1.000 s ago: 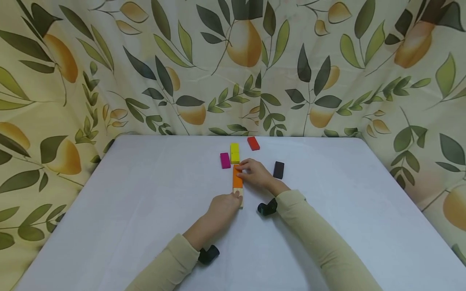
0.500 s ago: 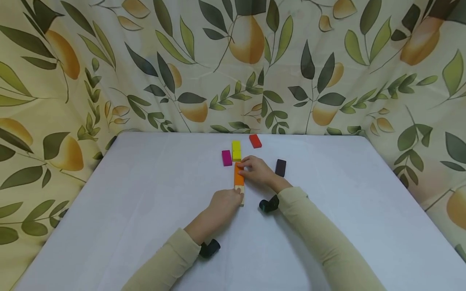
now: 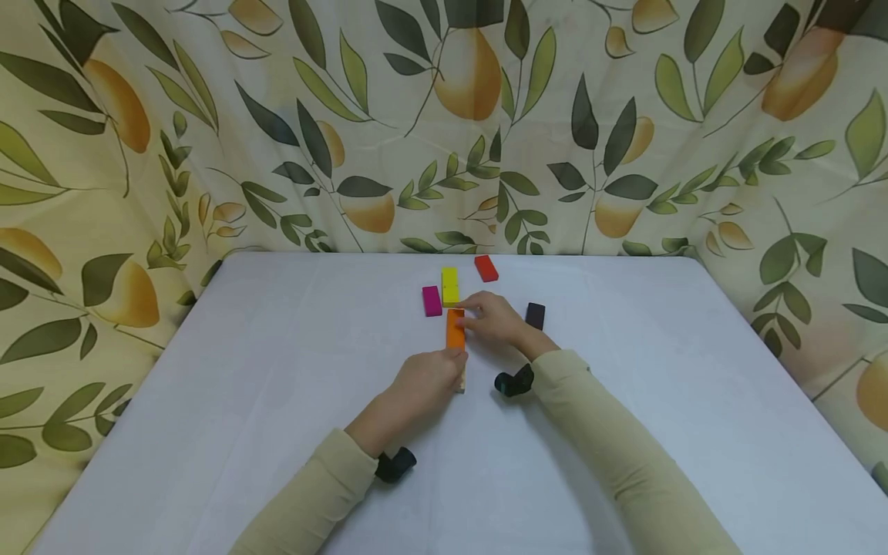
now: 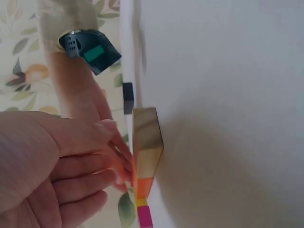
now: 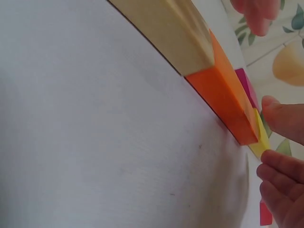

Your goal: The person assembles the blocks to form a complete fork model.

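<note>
An orange block [image 3: 455, 328] and a plain wooden block [image 4: 147, 137] lie end to end in a line on the white table. My left hand [image 3: 432, 378] hovers over the wooden block and hides part of it; in the left wrist view its thumb and loosely bent fingers stand apart from the wood. My right hand [image 3: 494, 319] is at the far right end of the orange block. The right wrist view shows a gap between that hand's thumb and fingers, with nothing held. Just beyond the orange block's far end lies a yellow block [image 3: 450, 287].
Left of the yellow block is a magenta block [image 3: 432, 301]. A red block [image 3: 486, 268] lies near the table's far edge, and a black block [image 3: 535, 316] sits behind my right wrist, partly covered. A patterned cloth [image 3: 305, 139] hangs behind the table [image 3: 291, 347].
My left hand has shifted slightly forward and off the wooden block, now covering its joint with the orange one. My right fingers have lifted a little from the orange block. The blocks keep their places.
</note>
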`<state>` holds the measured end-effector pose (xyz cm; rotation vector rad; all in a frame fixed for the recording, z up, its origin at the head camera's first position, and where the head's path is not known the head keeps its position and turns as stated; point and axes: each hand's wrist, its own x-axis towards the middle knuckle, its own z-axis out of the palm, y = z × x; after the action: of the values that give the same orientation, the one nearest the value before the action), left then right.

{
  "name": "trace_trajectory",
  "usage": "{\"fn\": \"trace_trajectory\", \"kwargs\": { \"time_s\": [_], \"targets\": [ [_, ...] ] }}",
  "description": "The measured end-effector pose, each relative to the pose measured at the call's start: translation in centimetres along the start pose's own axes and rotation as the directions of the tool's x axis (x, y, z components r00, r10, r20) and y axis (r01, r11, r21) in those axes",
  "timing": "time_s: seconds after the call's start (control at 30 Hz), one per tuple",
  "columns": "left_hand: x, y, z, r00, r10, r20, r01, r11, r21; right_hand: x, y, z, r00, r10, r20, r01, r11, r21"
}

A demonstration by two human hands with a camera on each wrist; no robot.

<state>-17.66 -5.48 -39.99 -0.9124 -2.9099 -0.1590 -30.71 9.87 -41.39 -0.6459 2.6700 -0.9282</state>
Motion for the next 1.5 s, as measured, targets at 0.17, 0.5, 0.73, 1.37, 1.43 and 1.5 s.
{"fn": "trace_trajectory", "kwargs": {
  "time_s": [0.17, 0.5, 0.73, 1.37, 1.43, 1.5],
  "targets": [
    [0.5, -0.6, 0.1, 1.000, -0.012, 0.026, 0.013, 0.999, -0.042, 0.7, 0.2, -0.4, 0.998, 0.057, -0.018, -0.057, 0.998, 0.013],
    [1.0, -1.7, 0.4, 0.997, 0.011, 0.072, -0.002, 0.993, -0.116, 2.3, -0.2, -0.9, 1.000, 0.013, -0.014, -0.013, 1.000, -0.020],
    [1.8, -2.7, 0.5, 0.988, -0.006, 0.157, 0.033, 0.986, -0.166, 3.3, -0.7, -1.6, 0.999, 0.031, 0.011, -0.030, 0.997, -0.072],
    [2.4, -3.7, 1.1, 0.983, 0.004, 0.184, 0.032, 0.980, -0.196, 6.1, -0.8, -3.9, 0.992, -0.083, 0.093, 0.112, 0.921, -0.373],
    [2.5, -3.8, 1.3, 0.982, 0.006, 0.189, 0.031, 0.981, -0.192, 6.3, -0.8, -3.8, 0.991, -0.082, 0.104, 0.116, 0.916, -0.383],
    [2.5, -3.8, 1.5, 0.980, 0.005, 0.200, 0.032, 0.983, -0.181, 6.5, -0.7, -3.7, 0.990, -0.078, 0.119, 0.118, 0.916, -0.384]
  ]
}}
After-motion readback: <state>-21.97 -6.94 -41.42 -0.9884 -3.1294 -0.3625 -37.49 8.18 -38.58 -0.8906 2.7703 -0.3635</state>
